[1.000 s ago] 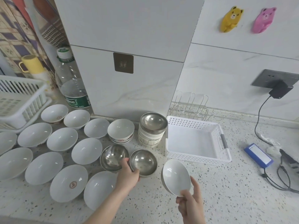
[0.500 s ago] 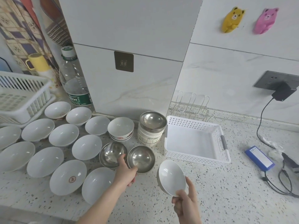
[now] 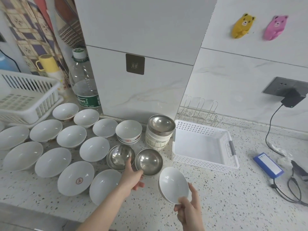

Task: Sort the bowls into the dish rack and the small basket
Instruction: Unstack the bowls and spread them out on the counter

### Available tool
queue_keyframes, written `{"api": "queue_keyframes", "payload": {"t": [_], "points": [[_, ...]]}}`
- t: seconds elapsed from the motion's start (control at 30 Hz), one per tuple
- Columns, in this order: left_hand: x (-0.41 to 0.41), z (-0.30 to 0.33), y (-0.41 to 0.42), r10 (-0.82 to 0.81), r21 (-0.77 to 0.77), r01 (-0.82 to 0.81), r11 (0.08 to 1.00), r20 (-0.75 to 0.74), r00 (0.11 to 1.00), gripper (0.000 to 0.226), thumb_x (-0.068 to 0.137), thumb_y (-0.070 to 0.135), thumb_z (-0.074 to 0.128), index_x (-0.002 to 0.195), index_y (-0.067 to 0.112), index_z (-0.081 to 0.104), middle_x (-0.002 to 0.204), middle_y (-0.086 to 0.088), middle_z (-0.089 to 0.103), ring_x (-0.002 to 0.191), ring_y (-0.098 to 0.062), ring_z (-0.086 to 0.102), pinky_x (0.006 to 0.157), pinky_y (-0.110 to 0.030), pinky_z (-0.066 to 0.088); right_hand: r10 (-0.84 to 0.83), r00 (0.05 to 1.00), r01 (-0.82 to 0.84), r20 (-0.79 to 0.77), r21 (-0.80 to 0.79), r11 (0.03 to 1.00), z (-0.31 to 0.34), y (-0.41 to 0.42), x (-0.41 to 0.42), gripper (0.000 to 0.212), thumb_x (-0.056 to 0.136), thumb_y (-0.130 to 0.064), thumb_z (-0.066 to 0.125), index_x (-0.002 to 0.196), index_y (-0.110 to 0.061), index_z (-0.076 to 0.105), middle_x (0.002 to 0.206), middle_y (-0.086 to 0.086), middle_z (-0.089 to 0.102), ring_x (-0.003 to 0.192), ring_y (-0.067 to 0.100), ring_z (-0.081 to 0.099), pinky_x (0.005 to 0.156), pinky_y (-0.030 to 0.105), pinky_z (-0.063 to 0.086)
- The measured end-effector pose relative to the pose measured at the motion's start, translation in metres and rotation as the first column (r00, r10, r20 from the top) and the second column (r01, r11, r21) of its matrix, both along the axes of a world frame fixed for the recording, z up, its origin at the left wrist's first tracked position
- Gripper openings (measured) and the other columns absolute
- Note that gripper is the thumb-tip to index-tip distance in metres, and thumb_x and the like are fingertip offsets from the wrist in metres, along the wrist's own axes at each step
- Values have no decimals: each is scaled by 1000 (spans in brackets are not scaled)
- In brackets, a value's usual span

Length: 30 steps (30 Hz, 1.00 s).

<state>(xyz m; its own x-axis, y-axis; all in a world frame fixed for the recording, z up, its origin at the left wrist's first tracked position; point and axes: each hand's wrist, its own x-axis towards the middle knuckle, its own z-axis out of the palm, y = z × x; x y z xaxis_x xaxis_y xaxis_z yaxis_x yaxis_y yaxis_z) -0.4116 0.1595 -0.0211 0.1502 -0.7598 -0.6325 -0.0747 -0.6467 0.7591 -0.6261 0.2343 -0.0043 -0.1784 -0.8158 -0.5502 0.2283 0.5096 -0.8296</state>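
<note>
On the speckled counter (image 3: pixel 216 197), left hand (image 3: pixel 133 178) pinches rims of two steel bowls (image 3: pixel 149 161); right hand (image 3: pixel 189 212) grips tilted white bowl (image 3: pixel 173 185), just short of small basket (image 3: pixel 205 164); dish rack (image 3: pixel 25 99) far left; best lower flat, release gently.

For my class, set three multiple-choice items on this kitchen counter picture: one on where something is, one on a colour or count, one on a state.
1. Where is the small white basket?
A. right of the stacked bowls
B. on the dish rack
C. under the socket

2. How many bear hooks hang on the wall?
A. one
B. two
C. four

3. What does the right hand hold?
A. nothing
B. a steel bowl
C. a white bowl

Key: 1 A, it stands beside the stacked bowls. 2 B, a yellow bear hook and a pink bear hook. 3 C, its fingers grip the white bowl at the rim.
</note>
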Motion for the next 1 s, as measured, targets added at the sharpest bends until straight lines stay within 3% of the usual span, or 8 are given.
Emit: {"api": "queue_keyframes", "payload": {"t": [0.17, 0.27, 0.43, 0.73, 0.9, 1.0], "points": [[25, 12, 17, 2, -33, -3, 999, -20, 1000, 68, 95, 15, 54, 151, 31, 18, 101, -13, 70, 41, -14, 55, 36, -21, 33, 153, 975, -161, -162, -37, 986, 1, 4, 13, 59, 88, 12, 41, 118, -38, 49, 50, 23, 60, 28, 16, 37, 33, 18, 28], [45, 17, 32, 50, -46, -54, 997, -87, 995, 49, 95, 12, 54, 138, 26, 35, 98, -11, 75, 41, -13, 51, 35, -20, 32, 236, 947, -250, -220, -39, 967, 0, 6, 27, 61, 85, 14, 41, 119, -35, 49, 54, 15, 65, 32, 15, 49, 35, 18, 36], [67, 23, 46, 105, -44, -110, 993, -107, 989, 27, 93, 10, 55, 118, 20, 55, 86, -8, 78, 41, -11, 45, 37, -20, 30, 299, 929, -305, -217, 5, 952, -8, 15, 55, 62, 84, 15, 42, 121, -34, 48, 54, 16, 65, 31, 14, 49, 34, 17, 34], [89, 27, 54, 110, -68, -118, 991, -118, 987, 21, 94, 10, 53, 112, 22, 57, 85, -7, 77, 43, -10, 46, 38, -19, 32, 309, 920, -305, -241, 55, 951, -19, 23, 84, 62, 84, 13, 42, 126, -33, 45, 55, 18, 66, 38, 25, 55, 34, 19, 31], [97, 26, 51, 100, -81, -109, 991, -110, 989, 23, 93, 11, 53, 113, 22, 57, 82, -6, 78, 45, -11, 48, 41, -21, 33, 266, 935, -262, -234, 47, 964, -18, 24, 90, 61, 84, 14, 42, 126, -31, 46, 66, 21, 66, 30, 16, 49, 33, 17, 34], [100, 25, 51, 72, -85, -81, 993, -100, 992, 24, 93, 11, 53, 114, 23, 57, 83, -5, 78, 47, -11, 49, 43, -21, 34, 258, 928, -249, -268, 66, 966, -18, 23, 93, 62, 85, 10, 44, 125, -37, 44, 55, 19, 65, 31, 12, 47, 35, 17, 34]]}}
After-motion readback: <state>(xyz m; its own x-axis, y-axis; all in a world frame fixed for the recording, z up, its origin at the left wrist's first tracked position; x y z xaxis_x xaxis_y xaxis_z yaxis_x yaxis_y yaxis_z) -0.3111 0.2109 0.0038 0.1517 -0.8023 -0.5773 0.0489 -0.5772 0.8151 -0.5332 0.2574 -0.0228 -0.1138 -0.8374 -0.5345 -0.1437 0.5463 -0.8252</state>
